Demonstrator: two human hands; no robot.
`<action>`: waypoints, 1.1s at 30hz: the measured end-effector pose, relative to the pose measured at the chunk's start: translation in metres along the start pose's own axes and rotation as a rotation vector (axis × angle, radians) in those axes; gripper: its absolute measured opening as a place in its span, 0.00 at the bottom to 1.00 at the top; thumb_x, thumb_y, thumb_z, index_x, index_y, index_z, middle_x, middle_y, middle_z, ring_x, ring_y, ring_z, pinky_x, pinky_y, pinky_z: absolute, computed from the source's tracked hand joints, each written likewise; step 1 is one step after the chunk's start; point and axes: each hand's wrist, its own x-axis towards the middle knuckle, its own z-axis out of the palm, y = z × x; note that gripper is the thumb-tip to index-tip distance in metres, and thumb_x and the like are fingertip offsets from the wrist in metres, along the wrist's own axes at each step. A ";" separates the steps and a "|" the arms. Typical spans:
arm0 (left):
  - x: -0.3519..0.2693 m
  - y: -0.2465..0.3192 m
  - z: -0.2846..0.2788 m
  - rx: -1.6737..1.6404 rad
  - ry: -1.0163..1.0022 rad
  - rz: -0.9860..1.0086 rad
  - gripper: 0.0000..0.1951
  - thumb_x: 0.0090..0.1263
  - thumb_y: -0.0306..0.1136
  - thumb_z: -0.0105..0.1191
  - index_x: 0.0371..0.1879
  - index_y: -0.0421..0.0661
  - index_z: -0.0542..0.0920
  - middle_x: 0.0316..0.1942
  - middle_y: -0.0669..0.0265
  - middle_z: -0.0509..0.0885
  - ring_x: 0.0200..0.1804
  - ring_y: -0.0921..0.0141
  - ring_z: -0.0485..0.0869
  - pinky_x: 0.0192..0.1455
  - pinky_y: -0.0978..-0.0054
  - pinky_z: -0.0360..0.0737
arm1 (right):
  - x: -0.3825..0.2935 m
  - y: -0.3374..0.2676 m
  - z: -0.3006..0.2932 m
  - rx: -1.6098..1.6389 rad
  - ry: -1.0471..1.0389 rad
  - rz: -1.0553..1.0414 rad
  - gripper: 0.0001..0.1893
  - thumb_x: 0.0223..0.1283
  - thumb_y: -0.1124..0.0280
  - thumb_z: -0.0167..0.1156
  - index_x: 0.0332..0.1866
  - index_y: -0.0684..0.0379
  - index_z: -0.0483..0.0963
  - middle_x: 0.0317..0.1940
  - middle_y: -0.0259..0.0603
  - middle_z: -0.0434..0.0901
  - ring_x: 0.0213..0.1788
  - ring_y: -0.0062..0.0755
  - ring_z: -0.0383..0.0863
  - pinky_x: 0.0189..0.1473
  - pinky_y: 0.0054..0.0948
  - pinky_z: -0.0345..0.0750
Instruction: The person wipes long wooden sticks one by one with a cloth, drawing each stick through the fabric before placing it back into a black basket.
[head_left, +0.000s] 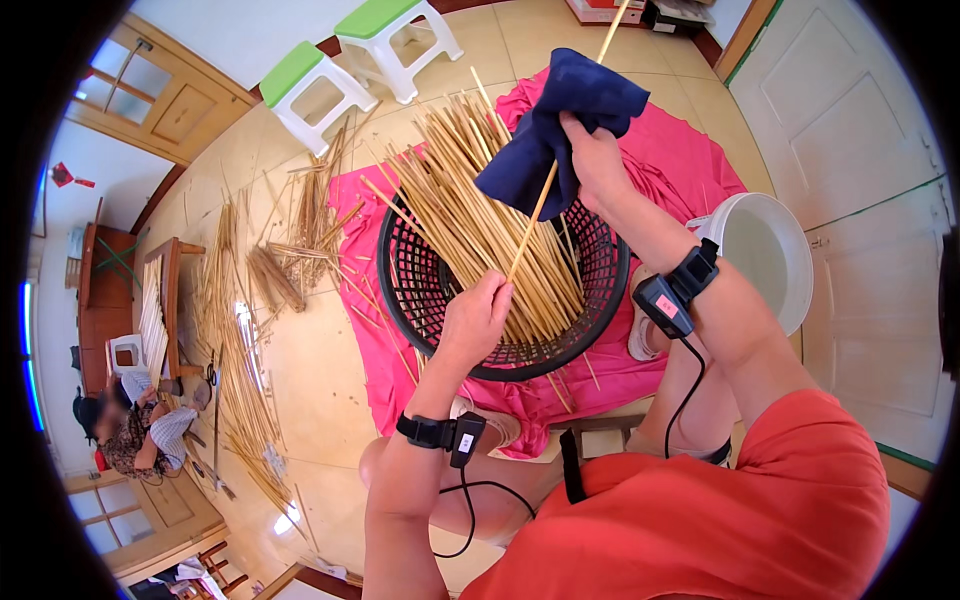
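Note:
My left hand (477, 313) grips the lower end of a long pale plant stalk (534, 225) above a black plastic basket. In my right hand (592, 161) is a dark blue cloth (566, 105), folded round the same stalk farther up, whose far end sticks out beyond the cloth. Many straw-coloured stalks (480, 202) lean in a thick bundle inside the round mesh basket (501, 369). Beneath the basket spreads a bright pink cloth (390, 322).
A white bucket (802, 262) of cloudy liquid stands at the right by my leg. Stalks and broken bits (240, 360) litter the tiled floor at left. Two green-topped stools (300, 82) stand at the upper left. Another person (135, 435) sits at the far left.

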 end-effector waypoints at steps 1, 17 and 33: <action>-0.001 -0.002 0.000 -0.019 0.024 -0.002 0.07 0.68 0.33 0.47 0.33 0.41 0.71 0.23 0.51 0.76 0.27 0.52 0.77 0.28 0.62 0.71 | -0.005 0.003 0.003 -0.021 -0.008 -0.019 0.13 0.63 0.67 0.53 0.46 0.66 0.72 0.41 0.37 0.78 0.41 0.26 0.77 0.45 0.26 0.75; 0.015 -0.008 0.001 -0.621 0.025 -0.209 0.15 0.76 0.35 0.33 0.24 0.45 0.65 0.14 0.72 0.62 0.15 0.80 0.58 0.18 0.81 0.56 | -0.088 0.080 0.012 0.313 -0.491 0.230 0.20 0.59 0.75 0.56 0.56 0.66 0.63 0.47 0.44 0.74 0.51 0.32 0.73 0.53 0.29 0.71; -0.002 -0.004 -0.005 -0.606 -0.190 -0.177 0.11 0.73 0.36 0.39 0.38 0.41 0.72 0.24 0.64 0.77 0.27 0.73 0.76 0.33 0.78 0.74 | 0.003 0.005 0.000 0.016 0.138 -0.115 0.16 0.62 0.63 0.56 0.39 0.70 0.74 0.35 0.40 0.79 0.34 0.25 0.76 0.38 0.25 0.73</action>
